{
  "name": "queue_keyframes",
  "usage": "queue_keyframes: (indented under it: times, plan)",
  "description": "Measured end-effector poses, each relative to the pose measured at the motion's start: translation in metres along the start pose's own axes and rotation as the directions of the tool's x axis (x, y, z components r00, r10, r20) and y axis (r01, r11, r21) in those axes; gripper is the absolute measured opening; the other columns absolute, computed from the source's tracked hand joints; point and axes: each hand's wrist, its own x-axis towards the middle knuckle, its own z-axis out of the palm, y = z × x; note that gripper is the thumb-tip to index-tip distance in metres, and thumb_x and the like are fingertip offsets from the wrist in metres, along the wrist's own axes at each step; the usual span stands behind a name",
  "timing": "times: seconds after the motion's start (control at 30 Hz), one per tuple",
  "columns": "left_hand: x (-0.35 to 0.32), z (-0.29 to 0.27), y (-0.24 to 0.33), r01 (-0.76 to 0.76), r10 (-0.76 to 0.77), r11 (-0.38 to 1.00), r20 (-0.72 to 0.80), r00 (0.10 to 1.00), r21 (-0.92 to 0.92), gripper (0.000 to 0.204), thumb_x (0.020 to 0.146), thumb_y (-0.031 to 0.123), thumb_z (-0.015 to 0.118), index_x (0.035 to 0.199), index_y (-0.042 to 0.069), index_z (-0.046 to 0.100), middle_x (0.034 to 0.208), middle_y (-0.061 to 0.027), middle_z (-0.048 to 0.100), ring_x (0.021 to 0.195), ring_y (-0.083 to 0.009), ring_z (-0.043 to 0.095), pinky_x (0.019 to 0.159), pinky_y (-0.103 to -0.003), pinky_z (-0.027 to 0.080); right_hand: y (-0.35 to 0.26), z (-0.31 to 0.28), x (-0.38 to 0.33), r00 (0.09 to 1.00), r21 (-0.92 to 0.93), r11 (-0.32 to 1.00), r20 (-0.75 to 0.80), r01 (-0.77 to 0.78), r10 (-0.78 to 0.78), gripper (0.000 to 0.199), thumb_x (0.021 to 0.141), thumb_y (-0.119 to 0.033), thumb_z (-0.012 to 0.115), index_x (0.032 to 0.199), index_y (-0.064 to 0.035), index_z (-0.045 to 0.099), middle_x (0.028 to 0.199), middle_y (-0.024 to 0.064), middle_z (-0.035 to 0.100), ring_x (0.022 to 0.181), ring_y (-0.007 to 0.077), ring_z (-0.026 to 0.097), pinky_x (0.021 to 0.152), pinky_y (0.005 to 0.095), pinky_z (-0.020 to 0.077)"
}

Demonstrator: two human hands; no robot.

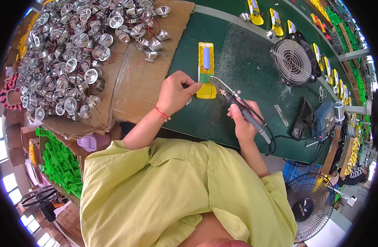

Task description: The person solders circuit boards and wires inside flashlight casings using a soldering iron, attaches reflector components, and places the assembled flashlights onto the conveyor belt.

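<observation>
A yellow plastic housing [206, 91] lies on the green worktop in front of me. Inside it are a blue cylindrical battery [206, 58] and a small green circuit board [205, 77]. My left hand [175, 91] is at the housing's left side, thumb and finger closed together by the board; what they pinch is too small to make out. My right hand [245, 122] is wrapped round the handle of a soldering iron [255, 122] with a thin metal tube fixed along it. The iron's tip points left and reaches the board, though contact is hard to tell.
A large heap of silver reflector cups [75, 61] with wires covers cardboard [133, 88] at left. A square fan [294, 61] and a blue soldering station [324, 118] stand at right. Beyond runs a line with several yellow housings [275, 21]. Green parts [61, 160] fill a box at lower left.
</observation>
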Motion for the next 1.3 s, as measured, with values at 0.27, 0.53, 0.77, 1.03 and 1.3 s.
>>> queue_keyframes:
  times: [0.27, 0.53, 0.77, 1.03, 1.3]
  plan:
    - [0.002, 0.005, 0.001, -0.082, 0.079, 0.993, 0.034, 0.996, 0.088, 0.022, 0.072, 0.020, 0.070, 0.069, -0.001, 0.064, 0.077, -0.0095, 0.057, 0.066, -0.0197, 0.057, 0.060, -0.031, 0.045, -0.001, -0.001, -0.002, 0.997, 0.068, 0.995, -0.005, -0.073, 0.074, 0.019, 0.078, -0.002, 0.065, 0.092, 0.0059, 0.055, 0.074, 0.0122, 0.063, 0.061, 0.0134, 0.061, 0.055, 0.0239, 0.0512]
    - [0.004, 0.005, 0.004, -0.078, 0.069, 0.992, 0.082, 0.994, 0.102, 0.021, 0.072, 0.019, 0.069, 0.071, -0.001, 0.065, 0.078, -0.0085, 0.055, 0.064, -0.0167, 0.056, 0.060, -0.029, 0.044, -0.002, -0.003, -0.003, 0.993, 0.067, 0.991, -0.025, -0.115, 0.117, 0.020, 0.079, -0.004, 0.065, 0.092, 0.0055, 0.054, 0.073, 0.0128, 0.062, 0.059, 0.0136, 0.060, 0.055, 0.0240, 0.0511]
    - [0.003, 0.004, 0.002, -0.079, 0.073, 0.990, 0.053, 0.996, 0.120, 0.021, 0.071, 0.020, 0.070, 0.068, 0.000, 0.065, 0.079, -0.0094, 0.057, 0.065, -0.0192, 0.057, 0.060, -0.031, 0.045, 0.001, 0.000, -0.004, 0.985, 0.083, 0.983, -0.033, -0.163, 0.167, 0.017, 0.080, -0.003, 0.064, 0.091, 0.0045, 0.054, 0.072, 0.0126, 0.062, 0.059, 0.0131, 0.060, 0.054, 0.0238, 0.0509]
    - [0.006, 0.007, 0.003, -0.121, 0.118, 0.992, 0.091, 0.989, 0.033, 0.017, 0.072, 0.013, 0.066, 0.068, -0.001, 0.058, 0.071, -0.0078, 0.054, 0.060, -0.0157, 0.053, 0.055, -0.028, 0.043, -0.003, -0.013, -0.012, 0.974, 0.149, 0.969, -0.082, -0.196, 0.209, 0.015, 0.081, -0.005, 0.060, 0.094, 0.0014, 0.054, 0.077, 0.0129, 0.061, 0.064, 0.0173, 0.061, 0.056, 0.0272, 0.0519]
    - [-0.004, 0.000, -0.019, -0.112, 0.120, 0.976, 0.033, 0.992, -0.186, 0.011, 0.081, 0.005, 0.059, 0.086, -0.005, 0.058, 0.082, -0.0071, 0.056, 0.074, -0.0132, 0.052, 0.066, -0.025, 0.043, 0.001, -0.020, -0.009, 0.993, 0.084, 0.996, -0.109, -0.026, 0.035, 0.018, 0.079, -0.015, 0.065, 0.089, -0.0018, 0.058, 0.076, 0.0060, 0.060, 0.068, 0.0108, 0.057, 0.060, 0.0261, 0.0457]
